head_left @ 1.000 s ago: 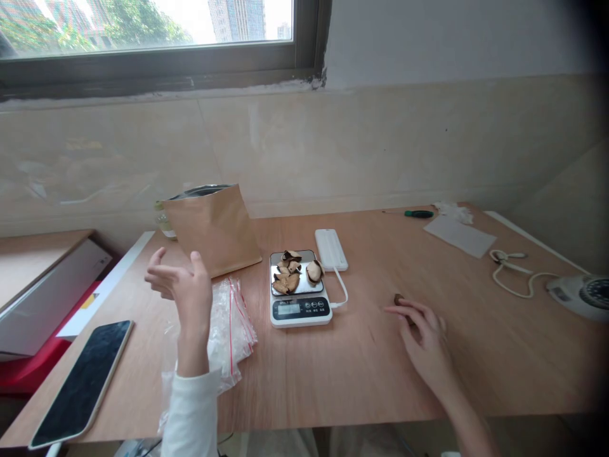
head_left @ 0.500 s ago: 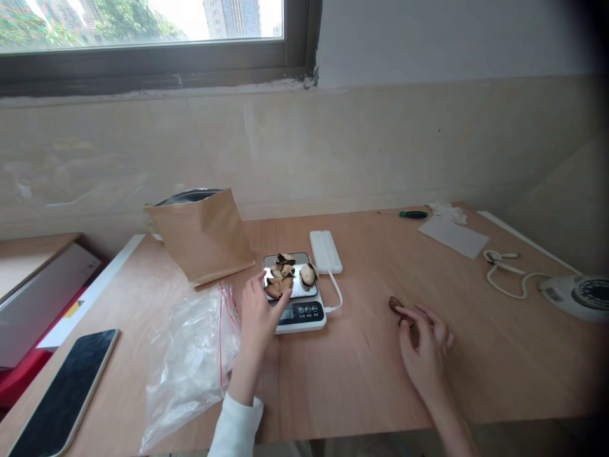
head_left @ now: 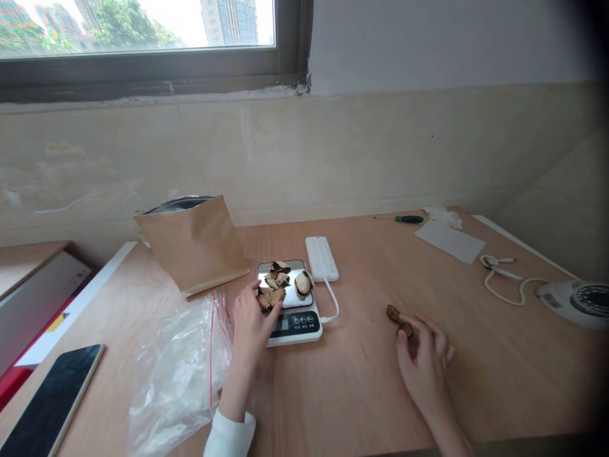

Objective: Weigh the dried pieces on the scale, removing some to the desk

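1. Left hand [head_left: 250, 324]: it reaches across the near-left corner of the small digital scale [head_left: 297, 322]. Thumb and fingers touch the brown dried pieces [head_left: 281, 282] at the platform's near edge. Whether the fingers are clamped on a piece cannot be told.
2. Right hand [head_left: 425, 365]: it lies palm down on the desk [head_left: 361, 393], fingers loosely apart and holding nothing. The fingertips rest against a loose brown piece [head_left: 393, 312] on the wood, to the right of the scale.
3. Dried pieces: most are heaped on the scale's shiny platform, near the middle of the desk.
4. White power bank [head_left: 322, 258]: it lies just behind the scale, joined to it by a short white cable [head_left: 332, 303].
5. Brown paper bag [head_left: 193, 244]: it stands upright and open-topped, behind and left of the scale.
6. Clear zip bag [head_left: 181, 368]: it lies crumpled beside the left forearm, with a phone [head_left: 47, 406] at the desk's near-left corner.
7. Far right: a green-handled screwdriver [head_left: 408, 219], a paper sheet [head_left: 450, 241] and a coiled white cord [head_left: 504, 279].
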Available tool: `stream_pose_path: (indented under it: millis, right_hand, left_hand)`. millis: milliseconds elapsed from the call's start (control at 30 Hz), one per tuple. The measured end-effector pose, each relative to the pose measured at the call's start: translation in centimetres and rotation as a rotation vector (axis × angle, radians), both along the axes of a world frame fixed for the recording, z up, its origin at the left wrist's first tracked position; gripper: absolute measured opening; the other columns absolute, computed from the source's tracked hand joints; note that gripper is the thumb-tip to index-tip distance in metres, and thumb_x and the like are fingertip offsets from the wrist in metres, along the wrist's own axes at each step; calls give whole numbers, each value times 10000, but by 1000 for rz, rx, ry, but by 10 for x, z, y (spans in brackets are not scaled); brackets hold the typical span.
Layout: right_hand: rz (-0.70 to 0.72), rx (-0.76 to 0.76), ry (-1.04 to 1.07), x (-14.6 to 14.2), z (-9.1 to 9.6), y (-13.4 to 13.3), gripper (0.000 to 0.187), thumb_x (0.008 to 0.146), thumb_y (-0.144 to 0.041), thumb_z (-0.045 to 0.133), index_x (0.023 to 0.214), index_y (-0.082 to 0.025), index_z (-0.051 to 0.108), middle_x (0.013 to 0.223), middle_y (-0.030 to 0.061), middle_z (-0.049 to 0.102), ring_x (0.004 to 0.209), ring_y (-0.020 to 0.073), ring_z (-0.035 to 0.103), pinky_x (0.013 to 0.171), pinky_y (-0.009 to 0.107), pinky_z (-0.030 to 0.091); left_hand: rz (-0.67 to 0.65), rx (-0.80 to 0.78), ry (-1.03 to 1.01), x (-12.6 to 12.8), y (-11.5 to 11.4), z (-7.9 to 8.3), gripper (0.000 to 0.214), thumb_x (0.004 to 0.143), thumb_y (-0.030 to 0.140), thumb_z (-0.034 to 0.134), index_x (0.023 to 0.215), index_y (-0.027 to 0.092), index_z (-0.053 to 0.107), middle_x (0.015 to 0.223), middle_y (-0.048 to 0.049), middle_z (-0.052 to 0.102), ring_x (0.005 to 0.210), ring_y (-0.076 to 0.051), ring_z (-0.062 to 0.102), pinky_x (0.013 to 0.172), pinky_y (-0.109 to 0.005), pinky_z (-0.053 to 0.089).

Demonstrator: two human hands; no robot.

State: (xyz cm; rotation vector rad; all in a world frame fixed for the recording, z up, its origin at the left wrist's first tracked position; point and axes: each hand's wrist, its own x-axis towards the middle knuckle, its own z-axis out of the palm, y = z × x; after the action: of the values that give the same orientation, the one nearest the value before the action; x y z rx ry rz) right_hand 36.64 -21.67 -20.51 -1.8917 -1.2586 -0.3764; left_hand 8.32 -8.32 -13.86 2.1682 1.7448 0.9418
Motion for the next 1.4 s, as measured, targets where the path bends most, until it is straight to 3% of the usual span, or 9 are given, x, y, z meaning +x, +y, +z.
stream_pose_path:
  millis: [200,367,533,733,1000,1133,1400]
  right_hand:
    - [-13,8,-7,0,-1,0,315,898,-363,420,1070,-149,574,1126,180,549,1090,312,496,920,475,321]
    - [-30,7,-9,0,-2,0,338,900,-384,417,1071,-140,576,1138,188,545,1081,314,505,908,470,327]
    - [-46,19,-20,1,-3,0,338,901,-388,418,1057,-137,580,1122,190,553,1073,318,511,887,459,338]
    - [-42,16,-13,0,-2,0,324,895,-372,422,1062,-143,578,1141,192,544,1086,320,504,891,462,331]
    - [-32,-10,-1,-1,-4,2,381,883,-392,451,1144,-130,545,1245,226,485,1169,354,454,914,500,327]
    - [-36,-8,-2,2,-8,2,413,889,-421,438,1149,-117,545,1234,230,499,1172,355,454,926,506,326]
    - [-33,-10,17,2,-9,2,445,893,-455,420,1153,-114,534,1229,236,490,1169,353,440,924,498,310]
  left_hand:
    - [9,-88,55,14,17,21,580,796,476,592,1249,136,465,1218,-156,562,1147,-324,513,926,-447,407]
    - [132,-150,159,40,25,34,632,787,434,596,1271,64,428,1200,-196,571,1132,-354,515,942,-459,381]
    - [206,-144,198,49,25,34,587,804,365,561,1268,40,409,1151,-201,592,1125,-345,514,965,-457,349]
    - [198,-129,123,44,23,32,573,796,361,553,1274,95,380,1153,-165,590,1109,-323,512,947,-455,350]
    - [168,-78,189,42,21,26,537,784,390,590,1222,128,423,1135,-165,592,1068,-326,537,948,-477,336]
    - [168,-121,165,43,22,30,553,797,396,569,1242,114,399,1110,-157,608,1064,-320,546,957,-481,323]
    - [126,-49,85,44,12,44,576,771,399,619,1239,165,378,1058,-88,624,1079,-299,535,992,-517,269]
